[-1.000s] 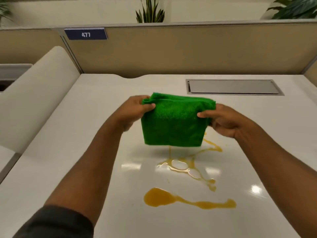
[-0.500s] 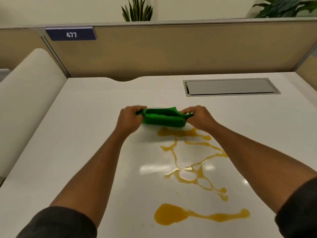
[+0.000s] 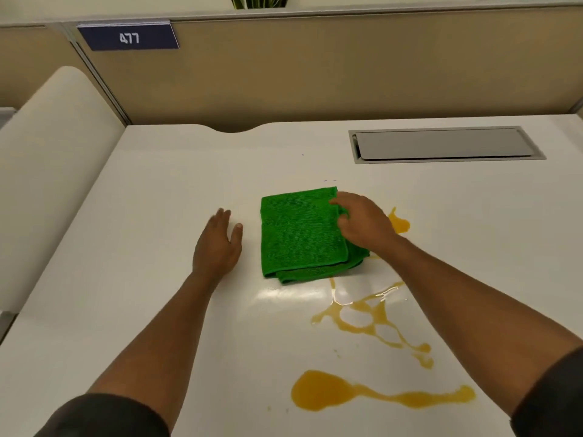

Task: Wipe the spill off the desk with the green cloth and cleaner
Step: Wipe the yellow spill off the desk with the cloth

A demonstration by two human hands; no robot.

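The folded green cloth lies flat on the white desk, covering the far end of an orange spill. More of the spill spreads toward me, ending in a large blob near the front edge. My right hand rests with spread fingers on the cloth's right edge, gripping nothing. My left hand hovers open just left of the cloth, apart from it. No cleaner bottle is in view.
A grey flap cover is set into the desk at the back right. A tan partition with a "477" sign closes off the back. A cream curved panel borders the left side.
Both hands held the cloth up, then lowered it bunched onto the desk. Now it lies flat over the spill's far end and both hands have let go; the left hand has drawn away.
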